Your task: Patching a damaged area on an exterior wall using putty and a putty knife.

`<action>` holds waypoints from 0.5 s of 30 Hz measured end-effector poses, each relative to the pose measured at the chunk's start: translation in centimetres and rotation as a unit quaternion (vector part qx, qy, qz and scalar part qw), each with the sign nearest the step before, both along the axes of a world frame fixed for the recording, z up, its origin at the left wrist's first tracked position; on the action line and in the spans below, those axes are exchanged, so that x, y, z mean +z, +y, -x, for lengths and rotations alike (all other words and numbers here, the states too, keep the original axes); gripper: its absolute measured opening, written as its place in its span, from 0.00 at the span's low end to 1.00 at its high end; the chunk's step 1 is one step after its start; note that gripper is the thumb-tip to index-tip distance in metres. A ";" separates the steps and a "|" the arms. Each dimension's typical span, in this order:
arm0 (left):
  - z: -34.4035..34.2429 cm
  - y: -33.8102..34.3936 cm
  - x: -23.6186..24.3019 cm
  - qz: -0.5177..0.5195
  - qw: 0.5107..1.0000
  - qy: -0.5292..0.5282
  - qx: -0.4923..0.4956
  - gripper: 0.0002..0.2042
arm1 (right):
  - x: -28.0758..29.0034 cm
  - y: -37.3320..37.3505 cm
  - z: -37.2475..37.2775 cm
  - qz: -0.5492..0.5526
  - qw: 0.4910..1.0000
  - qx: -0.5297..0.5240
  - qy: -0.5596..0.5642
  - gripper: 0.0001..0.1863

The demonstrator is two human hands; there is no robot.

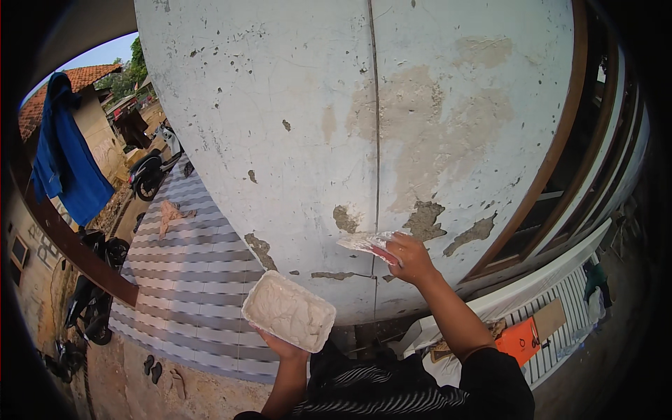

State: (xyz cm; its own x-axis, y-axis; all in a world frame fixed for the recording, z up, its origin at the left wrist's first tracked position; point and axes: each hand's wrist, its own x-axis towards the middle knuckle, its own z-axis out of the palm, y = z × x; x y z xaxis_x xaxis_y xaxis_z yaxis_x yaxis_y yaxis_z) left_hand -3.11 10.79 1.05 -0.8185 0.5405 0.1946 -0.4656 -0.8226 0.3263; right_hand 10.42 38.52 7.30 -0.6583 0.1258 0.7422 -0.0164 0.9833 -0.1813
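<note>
Two objects are held before a flaking white painted wall [301, 175]. An open, white, rectangular tub of beige paste [290, 311] is cradled from beneath by the left hand [283, 348], its fingers mostly hidden, presumably so that paste is kept within reach; its long axis runs ten-to-four o'clock. At half past one from it, a flat, paste-smeared, red-and-white scraper [367, 243] is gripped by the right hand's [413, 257] curled fingers, its blade directed towards nine.

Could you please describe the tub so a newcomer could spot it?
Find the big patchy white wall, then its lower edge beside the striped tiled floor. There, the left hand holds a rectangular tub. Unlike the flat scraper in the right hand, it is filled with pale beige paste.
</note>
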 end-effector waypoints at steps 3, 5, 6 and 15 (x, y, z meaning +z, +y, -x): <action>0.2 0.5 0.3 -0.013 1.000 0.007 -0.005 0.38 | 0.2 0.2 0.3 -0.006 1.000 -0.002 0.028 0.19; -0.3 0.2 0.2 -0.006 1.000 0.024 -0.009 0.38 | -0.8 1.3 0.3 0.010 0.999 -0.035 -0.025 0.19; -0.3 0.2 0.2 -0.003 1.000 0.019 -0.004 0.38 | -0.7 1.0 0.4 0.010 0.999 -0.032 -0.024 0.19; -0.1 0.2 -0.1 0.007 1.000 0.018 0.014 0.38 | -0.7 -0.7 -0.5 -0.048 0.999 0.025 0.006 0.16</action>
State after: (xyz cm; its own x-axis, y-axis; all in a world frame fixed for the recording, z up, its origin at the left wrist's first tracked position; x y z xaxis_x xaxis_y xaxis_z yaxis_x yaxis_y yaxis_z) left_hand -3.01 11.02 0.96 -0.8262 0.5203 0.2160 -0.4303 -0.8303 0.3542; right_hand 10.97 37.82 6.57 -0.6524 0.0208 0.7576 -0.0668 0.9942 -0.0848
